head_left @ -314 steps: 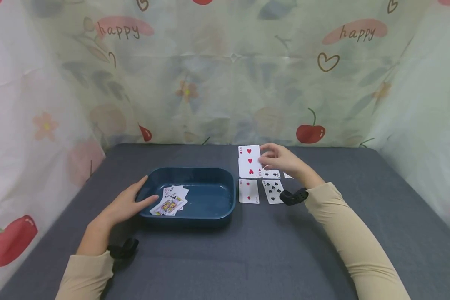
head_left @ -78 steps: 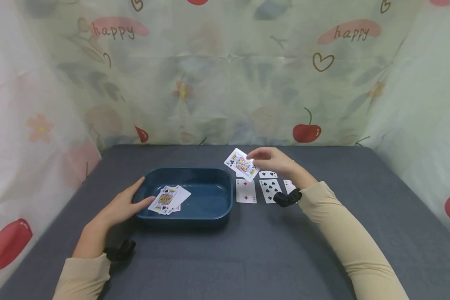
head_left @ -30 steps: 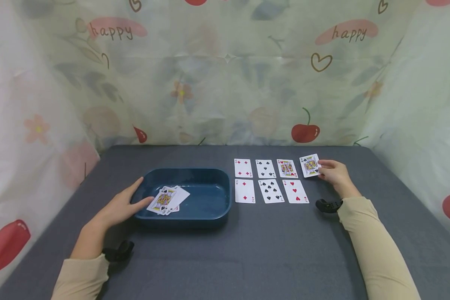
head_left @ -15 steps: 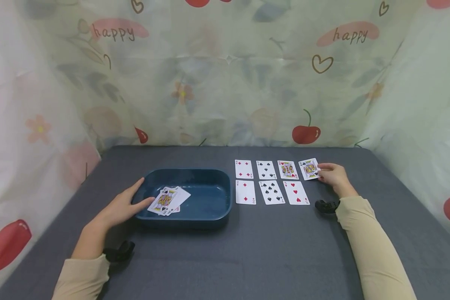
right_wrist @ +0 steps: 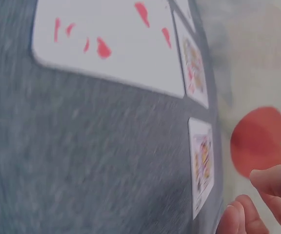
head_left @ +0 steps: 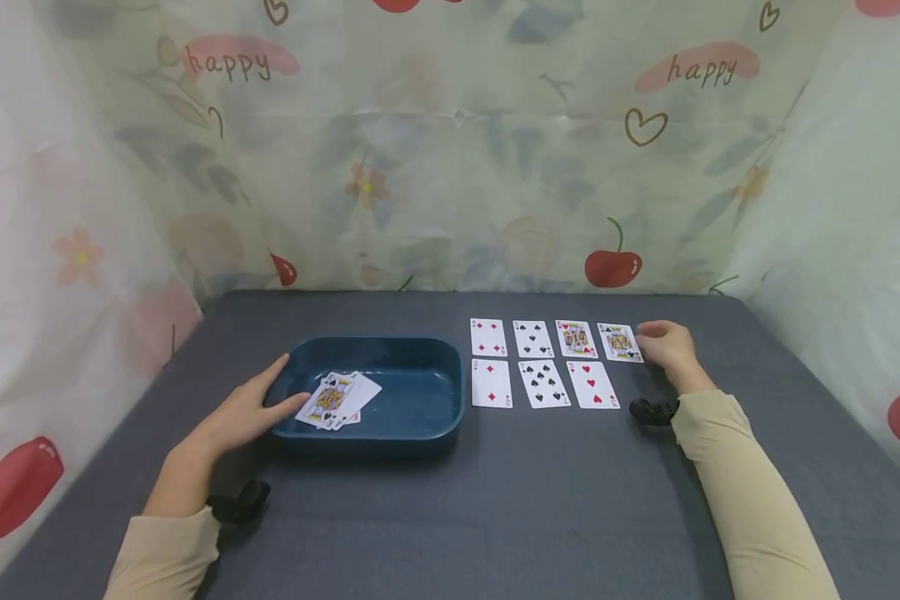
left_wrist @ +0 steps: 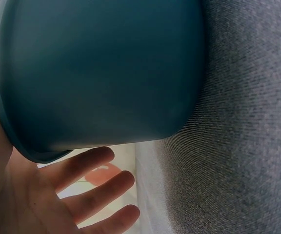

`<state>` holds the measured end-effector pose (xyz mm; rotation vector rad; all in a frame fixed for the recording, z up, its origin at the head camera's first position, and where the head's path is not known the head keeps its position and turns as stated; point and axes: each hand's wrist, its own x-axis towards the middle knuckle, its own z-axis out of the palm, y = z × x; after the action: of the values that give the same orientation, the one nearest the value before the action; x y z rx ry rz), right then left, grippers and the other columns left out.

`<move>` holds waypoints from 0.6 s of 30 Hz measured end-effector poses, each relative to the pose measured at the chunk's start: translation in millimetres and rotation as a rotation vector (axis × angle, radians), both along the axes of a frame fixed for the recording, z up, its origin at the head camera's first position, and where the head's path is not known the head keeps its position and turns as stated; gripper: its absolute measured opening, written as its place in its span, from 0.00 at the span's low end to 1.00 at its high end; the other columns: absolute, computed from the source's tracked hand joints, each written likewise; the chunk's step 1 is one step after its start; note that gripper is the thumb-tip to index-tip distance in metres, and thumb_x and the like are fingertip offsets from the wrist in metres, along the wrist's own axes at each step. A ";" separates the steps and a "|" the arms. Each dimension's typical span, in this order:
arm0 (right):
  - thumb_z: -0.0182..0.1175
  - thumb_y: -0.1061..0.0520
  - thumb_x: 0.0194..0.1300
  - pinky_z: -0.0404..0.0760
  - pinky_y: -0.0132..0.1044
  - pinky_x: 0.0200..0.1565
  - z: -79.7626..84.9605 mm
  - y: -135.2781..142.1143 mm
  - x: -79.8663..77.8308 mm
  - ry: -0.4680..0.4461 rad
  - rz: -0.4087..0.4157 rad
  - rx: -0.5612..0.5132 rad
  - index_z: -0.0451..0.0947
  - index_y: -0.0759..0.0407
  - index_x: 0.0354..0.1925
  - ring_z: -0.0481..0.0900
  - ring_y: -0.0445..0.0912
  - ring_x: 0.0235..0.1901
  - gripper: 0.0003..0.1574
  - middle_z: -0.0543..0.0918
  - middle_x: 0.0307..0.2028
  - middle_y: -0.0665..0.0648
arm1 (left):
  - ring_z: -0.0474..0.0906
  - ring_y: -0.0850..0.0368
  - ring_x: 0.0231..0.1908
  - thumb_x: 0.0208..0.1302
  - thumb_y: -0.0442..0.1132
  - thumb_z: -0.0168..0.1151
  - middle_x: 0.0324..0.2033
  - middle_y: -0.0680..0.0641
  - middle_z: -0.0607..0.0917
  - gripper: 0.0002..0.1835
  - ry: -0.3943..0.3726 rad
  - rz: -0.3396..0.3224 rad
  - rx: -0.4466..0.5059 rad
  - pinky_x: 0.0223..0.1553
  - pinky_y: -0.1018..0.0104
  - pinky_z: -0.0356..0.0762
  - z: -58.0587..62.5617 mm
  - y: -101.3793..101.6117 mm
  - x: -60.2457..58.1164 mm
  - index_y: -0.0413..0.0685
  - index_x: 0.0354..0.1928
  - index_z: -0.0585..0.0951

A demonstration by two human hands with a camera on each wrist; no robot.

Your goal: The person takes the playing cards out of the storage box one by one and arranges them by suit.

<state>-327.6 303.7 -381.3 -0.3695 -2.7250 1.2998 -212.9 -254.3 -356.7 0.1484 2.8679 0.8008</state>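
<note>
In the head view my left hand [head_left: 243, 412] rests over the left rim of a dark blue tray [head_left: 420, 435], thumb inside. The left wrist view shows its fingers straight and spread by the outer wall. Inside the tray lies a small pile of playing cards [head_left: 337, 402], a king on top. My right hand [head_left: 669, 346] is just right of a black-suit king card [head_left: 620, 342], which lies flat at the right end of the back row. In the right wrist view the loosely bent fingers [right_wrist: 277, 183] hold nothing and stand apart from that king.
Right of the tray, the back row also has a four of diamonds [head_left: 488, 337], a black five [head_left: 532, 339] and a red king [head_left: 576, 339]. In front lie a two of diamonds [head_left: 491, 384], a black seven [head_left: 544, 385] and a three of hearts [head_left: 593, 385].
My right hand carried the black-suit king from above the back left cards to the row's right end, laid it flat there and let go. My left hand stayed at the tray.
</note>
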 end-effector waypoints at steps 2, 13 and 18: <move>0.48 0.60 0.64 0.72 0.26 0.34 3.8 -4.5 -0.9 0.000 0.006 0.001 0.68 0.73 0.58 0.74 0.55 0.48 0.26 0.72 0.56 0.74 | 0.47 0.27 0.68 0.63 0.64 0.49 0.70 0.28 0.49 0.50 0.002 0.001 0.000 0.63 0.30 0.51 0.2 -0.2 -0.7 0.40 0.73 0.42; 0.48 0.58 0.68 0.76 0.46 0.52 24.6 -44.1 0.8 0.035 0.169 -0.037 0.67 0.68 0.59 0.71 0.59 0.55 0.24 0.71 0.58 0.71 | 0.47 0.27 0.68 0.63 0.64 0.49 0.70 0.28 0.49 0.49 0.005 0.000 0.001 0.63 0.30 0.50 1.7 -0.1 -1.1 0.39 0.73 0.42; 0.48 0.55 0.69 0.74 0.51 0.58 36.4 -67.4 4.5 0.044 0.275 -0.031 0.67 0.67 0.59 0.71 0.60 0.58 0.24 0.71 0.60 0.69 | 0.48 0.27 0.68 0.63 0.63 0.50 0.70 0.28 0.49 0.49 0.009 -0.002 0.001 0.63 0.30 0.51 0.7 0.2 -0.1 0.39 0.73 0.43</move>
<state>-323.1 236.3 -344.9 0.0351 -2.7964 1.3934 -213.0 -254.1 -356.0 0.1549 2.8754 0.8031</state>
